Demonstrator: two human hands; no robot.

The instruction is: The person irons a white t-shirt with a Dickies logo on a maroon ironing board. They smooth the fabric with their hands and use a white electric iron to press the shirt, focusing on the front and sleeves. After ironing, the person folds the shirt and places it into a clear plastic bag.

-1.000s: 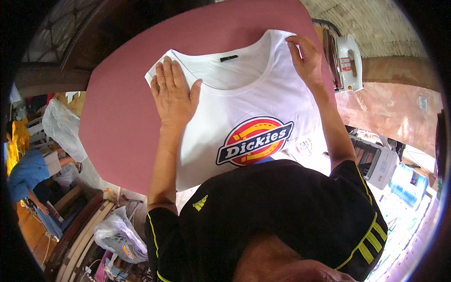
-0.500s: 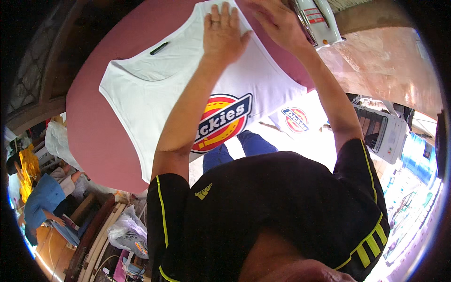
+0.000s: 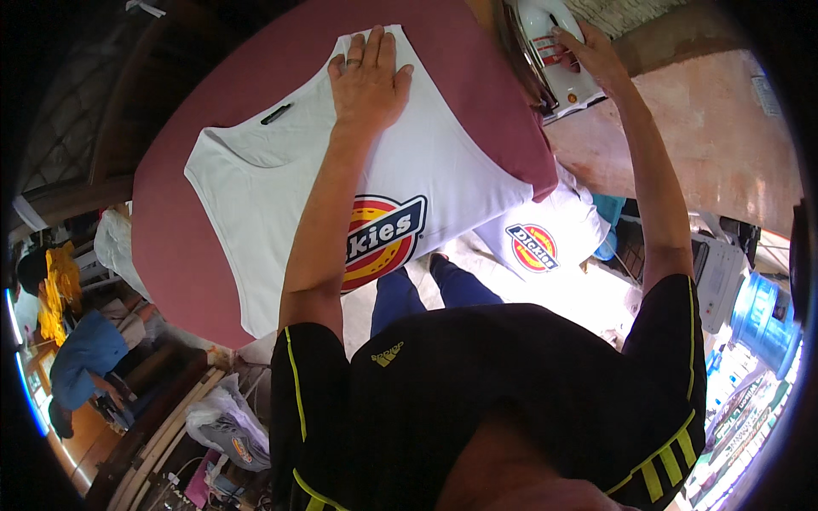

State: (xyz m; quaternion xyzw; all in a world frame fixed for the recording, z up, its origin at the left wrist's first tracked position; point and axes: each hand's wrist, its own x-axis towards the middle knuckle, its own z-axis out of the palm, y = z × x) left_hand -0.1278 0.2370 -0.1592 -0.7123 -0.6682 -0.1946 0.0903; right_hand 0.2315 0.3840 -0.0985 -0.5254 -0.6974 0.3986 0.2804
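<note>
A white tank top (image 3: 243, 200) with a red, yellow and dark blue print lies spread on a maroon padded ironing surface (image 3: 170, 230). My left hand (image 3: 371, 89) rests flat on its far shoulder strap, fingers stretched and slightly apart. At the far right, my right hand (image 3: 592, 55) has its fingers curled round the handle of a white electric iron (image 3: 558, 77) with a shiny metal base. The iron sits beside the maroon surface, at its right edge. A small dark label shows at the neckline; my left forearm hides part of the print.
Another white printed garment (image 3: 498, 234) hangs or lies low at the right. A brownish tabletop (image 3: 673, 128) extends right of the iron, with a blue water jug (image 3: 763, 315) beyond. Plastic bags (image 3: 226, 426) lie lower left, where another person in a blue shirt (image 3: 85, 358) bends over.
My right hand has moved right, from beside the far strap onto the iron's handle. My left hand still lies on the strap. The view has shifted a little.
</note>
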